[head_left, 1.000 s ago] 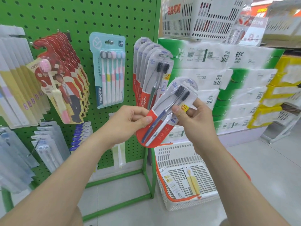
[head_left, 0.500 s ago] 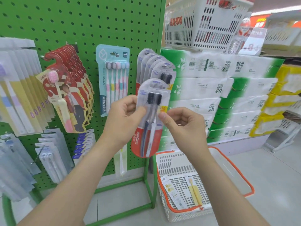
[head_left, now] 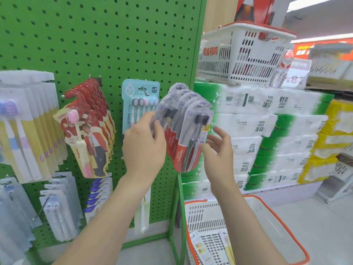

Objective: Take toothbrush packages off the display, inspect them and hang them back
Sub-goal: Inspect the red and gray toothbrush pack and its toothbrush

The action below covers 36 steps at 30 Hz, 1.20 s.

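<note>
On the green pegboard (head_left: 95, 35) hangs a row of red-and-clear Colgate toothbrush packages (head_left: 189, 134), each with dark-bristled brushes. My left hand (head_left: 143, 148) grips one more such package (head_left: 162, 109) by its side, thumb on the front, and holds it upright against the left of the row. Its top is level with the hanging ones; whether it sits on the hook is hidden. My right hand (head_left: 217, 152) is at the lower right edge of the front hanging package, fingers spread and loosely bent, thumb touching the package.
A teal multi-brush pack (head_left: 137, 92) and a stack of red packages (head_left: 89, 115) hang to the left. Tissue packs (head_left: 267, 131) are stacked at the right under a white basket (head_left: 244, 54). An orange-rimmed basket (head_left: 286, 226) stands on the floor below.
The package went from tilted in both hands to upright, then up and left against the hanging row. My right hand let go of it and now touches the front hanging package.
</note>
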Motion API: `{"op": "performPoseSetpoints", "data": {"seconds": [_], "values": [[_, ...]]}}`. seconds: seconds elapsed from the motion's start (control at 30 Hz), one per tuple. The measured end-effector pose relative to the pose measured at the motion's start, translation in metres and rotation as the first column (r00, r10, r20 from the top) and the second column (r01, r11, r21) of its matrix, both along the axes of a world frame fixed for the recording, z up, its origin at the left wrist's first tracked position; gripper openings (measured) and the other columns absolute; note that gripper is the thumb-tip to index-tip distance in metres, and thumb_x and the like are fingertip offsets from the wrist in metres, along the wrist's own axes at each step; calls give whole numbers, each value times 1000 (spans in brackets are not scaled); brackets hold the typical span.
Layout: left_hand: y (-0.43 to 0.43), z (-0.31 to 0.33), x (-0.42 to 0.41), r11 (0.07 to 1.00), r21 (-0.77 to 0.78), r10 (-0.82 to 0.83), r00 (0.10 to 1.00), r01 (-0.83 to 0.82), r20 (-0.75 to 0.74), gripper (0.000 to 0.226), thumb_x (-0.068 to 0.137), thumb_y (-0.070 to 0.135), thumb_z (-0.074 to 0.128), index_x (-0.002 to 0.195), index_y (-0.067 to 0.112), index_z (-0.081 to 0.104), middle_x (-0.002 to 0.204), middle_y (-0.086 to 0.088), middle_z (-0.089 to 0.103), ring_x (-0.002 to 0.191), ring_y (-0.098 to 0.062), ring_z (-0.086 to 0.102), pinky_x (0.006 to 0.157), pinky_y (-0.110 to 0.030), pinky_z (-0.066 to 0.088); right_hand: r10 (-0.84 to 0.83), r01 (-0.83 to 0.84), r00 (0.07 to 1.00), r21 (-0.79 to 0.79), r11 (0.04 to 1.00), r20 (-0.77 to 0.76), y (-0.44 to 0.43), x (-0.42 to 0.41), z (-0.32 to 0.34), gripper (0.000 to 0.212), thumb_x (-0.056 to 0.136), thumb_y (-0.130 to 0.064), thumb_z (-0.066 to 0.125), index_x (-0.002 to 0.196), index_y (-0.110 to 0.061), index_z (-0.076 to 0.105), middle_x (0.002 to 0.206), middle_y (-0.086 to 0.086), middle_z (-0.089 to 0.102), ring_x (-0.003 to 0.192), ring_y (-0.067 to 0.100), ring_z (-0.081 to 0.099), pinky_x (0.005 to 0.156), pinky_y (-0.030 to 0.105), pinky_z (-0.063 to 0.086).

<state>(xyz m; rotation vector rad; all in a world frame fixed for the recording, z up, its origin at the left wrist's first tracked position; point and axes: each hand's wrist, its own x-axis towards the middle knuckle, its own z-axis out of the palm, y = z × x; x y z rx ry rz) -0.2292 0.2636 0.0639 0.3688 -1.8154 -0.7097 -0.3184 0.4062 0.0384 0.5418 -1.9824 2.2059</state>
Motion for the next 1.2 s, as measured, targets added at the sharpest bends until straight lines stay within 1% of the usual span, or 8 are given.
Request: {"op": "performPoseSetpoints", "data": {"seconds": [0.1,0.2,0.3,0.47,0.57,0.83,1.03,1.2], "values": [[-3,3,-9,1000,-23,-2,1000,3,16,21,111,19,49,105,23,68,73,7,64,59,-11,54,53,-35,37,72,-72,997,-16,997,19,-7,-6,2,58,96,-5,64,144,-34,50,133,-2,64,121,9,63,102,33,53],[-5,6,-16,999,-10,-40,999,40,13,22,112,17,48,109,24,68,74,12,61,62,-7,53,56,-24,31,123,-122,992,-45,992,30,-13,-10,6,54,98,-2,58,142,-31,49,120,-1,68,95,-4,66,75,11,51],[-8,8,-22,997,19,-70,997,70,16,22,111,15,48,112,24,68,78,15,62,68,-4,54,59,-24,33,135,-133,990,-54,990,41,-18,-13,4,52,98,-1,58,143,-27,50,113,2,68,84,-3,65,67,8,48],[-10,10,-29,996,39,-82,996,81,19,22,111,14,48,113,24,67,76,14,60,68,-4,53,64,-30,33,179,-174,983,-103,979,45,-21,-11,6,31,96,2,57,122,-14,60,98,1,71,80,8,66,65,18,53],[-10,13,-32,992,56,-115,993,113,24,24,111,13,47,117,23,68,83,16,63,75,0,57,62,-18,35,190,-189,982,-95,977,0,-18,-9,10,18,96,2,55,105,-13,59,84,-7,69,75,8,63,63,17,52],[-10,20,-37,992,69,-112,993,110,34,26,113,14,45,128,21,65,101,9,67,83,-6,56,65,-20,35,165,-172,983,-83,982,-86,-9,-9,13,24,80,-14,54,70,-36,57,71,-12,55,69,13,48,64,29,42],[-8,19,-38,991,85,-105,994,101,35,26,113,14,45,127,22,65,101,8,69,88,-13,60,75,-34,43,168,-177,982,-97,980,-89,-7,-10,13,22,78,-13,54,68,-33,56,71,-8,54,71,17,46,67,33,41],[-10,21,-39,997,47,-59,998,58,28,22,112,17,47,117,24,68,88,12,67,80,-4,60,69,-34,40,161,-167,984,-91,982,-77,-7,-13,11,10,78,-15,56,76,-25,58,74,-6,55,74,19,48,72,38,42]]}}
